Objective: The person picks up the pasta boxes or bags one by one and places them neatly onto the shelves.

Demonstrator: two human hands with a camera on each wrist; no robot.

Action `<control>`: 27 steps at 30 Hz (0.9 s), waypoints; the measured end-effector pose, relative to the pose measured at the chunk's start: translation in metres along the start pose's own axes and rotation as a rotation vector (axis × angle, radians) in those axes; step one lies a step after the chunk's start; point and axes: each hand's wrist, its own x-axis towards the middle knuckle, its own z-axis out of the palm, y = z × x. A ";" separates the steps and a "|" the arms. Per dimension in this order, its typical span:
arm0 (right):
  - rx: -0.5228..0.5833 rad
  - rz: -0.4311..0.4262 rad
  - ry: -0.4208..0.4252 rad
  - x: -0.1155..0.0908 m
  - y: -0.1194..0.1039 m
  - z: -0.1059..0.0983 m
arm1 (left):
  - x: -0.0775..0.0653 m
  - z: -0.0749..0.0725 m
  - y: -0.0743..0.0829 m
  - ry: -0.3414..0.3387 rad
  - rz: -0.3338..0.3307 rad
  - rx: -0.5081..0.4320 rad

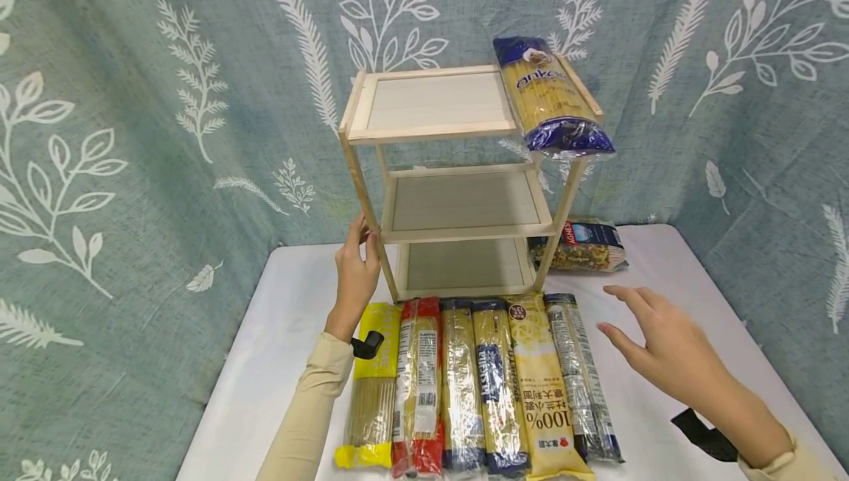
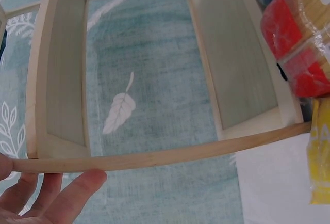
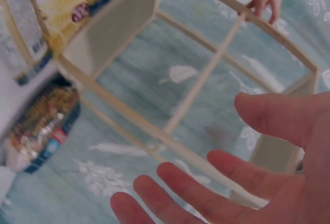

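Observation:
My left hand (image 1: 357, 278) grips the left front post of a three-tier wooden shelf (image 1: 431, 133), just below the middle tier. In the left wrist view, fingertips (image 2: 93, 177) lie against one side of the post (image 2: 154, 159) and the thumb is on the other. Spread and holding nothing, my right hand (image 1: 670, 348) hovers over the table right of the shelf. On the top tier's right side lies a blue-ended spaghetti bag (image 1: 547, 94), its lower end overhanging the front. The two lower tiers bear nothing.
Before the shelf lie long pasta packs side by side: yellow (image 1: 378, 348), red (image 1: 418, 385), several more, and a clear one (image 1: 584, 385) at right. A pasta bag (image 1: 587, 249) labelled AGNESI lies behind the right post. Leaf-patterned curtains (image 1: 133, 171) surround the white table (image 1: 252, 363).

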 end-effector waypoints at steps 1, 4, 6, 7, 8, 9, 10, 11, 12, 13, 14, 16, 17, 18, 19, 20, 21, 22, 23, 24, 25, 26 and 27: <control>0.006 0.012 -0.017 -0.002 0.000 0.002 | 0.000 0.000 0.000 0.000 -0.001 -0.001; 0.027 0.045 -0.060 -0.007 0.002 0.011 | 0.000 0.000 0.000 0.005 0.003 0.003; 0.044 0.066 -0.088 -0.011 0.003 0.017 | 0.000 0.000 0.000 0.012 0.010 0.008; 0.053 0.078 -0.103 -0.013 0.003 0.020 | 0.000 -0.001 0.000 0.016 0.012 0.011; 0.057 0.083 -0.110 -0.015 0.004 0.024 | 0.000 -0.001 0.000 0.019 0.014 0.013; 0.060 0.091 -0.121 -0.018 0.004 0.027 | 0.000 0.000 0.000 0.020 0.016 0.011; 0.064 0.100 -0.129 -0.020 0.005 0.030 | 0.000 0.000 -0.001 0.021 0.017 0.011; 0.066 0.106 -0.135 -0.023 0.005 0.033 | 0.000 0.000 -0.001 0.019 0.016 0.009; 0.069 0.113 -0.140 -0.025 0.005 0.036 | 0.000 0.000 -0.001 0.017 0.015 0.006; 0.073 0.122 -0.149 -0.028 0.006 0.040 | 0.000 0.000 -0.001 0.015 0.014 0.002; 0.076 0.129 -0.156 -0.030 0.006 0.043 | 0.000 0.001 -0.002 0.013 0.015 -0.003; 0.081 0.149 -0.171 -0.034 0.006 0.049 | 0.000 0.001 -0.002 0.010 0.010 -0.004; 0.083 0.158 -0.178 -0.035 0.006 0.052 | 0.000 0.001 -0.002 0.009 0.009 -0.002; 0.086 0.169 -0.188 -0.037 0.006 0.055 | 0.000 0.000 -0.001 0.010 0.007 -0.001; 0.090 0.180 -0.196 -0.038 0.007 0.058 | 0.000 0.000 -0.001 0.010 0.006 0.000; 0.094 0.193 -0.206 -0.040 0.007 0.062 | 0.000 0.000 0.000 0.009 0.004 0.002; 0.099 0.208 -0.216 -0.041 0.007 0.065 | 0.000 0.000 0.000 0.008 0.002 0.005; 0.105 0.222 -0.226 -0.043 0.008 0.068 | 0.000 0.000 0.000 0.008 0.001 0.006; 0.110 0.238 -0.237 -0.045 0.008 0.071 | 0.000 -0.001 0.000 0.006 -0.001 0.007; 0.115 0.254 -0.246 -0.047 0.008 0.075 | 0.000 -0.001 0.000 0.005 -0.002 0.008; 0.119 0.269 -0.255 -0.049 0.008 0.078 | 0.000 -0.001 0.000 0.004 -0.002 0.008; 0.125 0.284 -0.268 -0.051 0.008 0.081 | 0.000 -0.001 0.000 0.003 -0.001 0.009; 0.131 0.298 -0.278 -0.053 0.009 0.084 | 0.000 -0.001 0.000 0.003 -0.001 0.011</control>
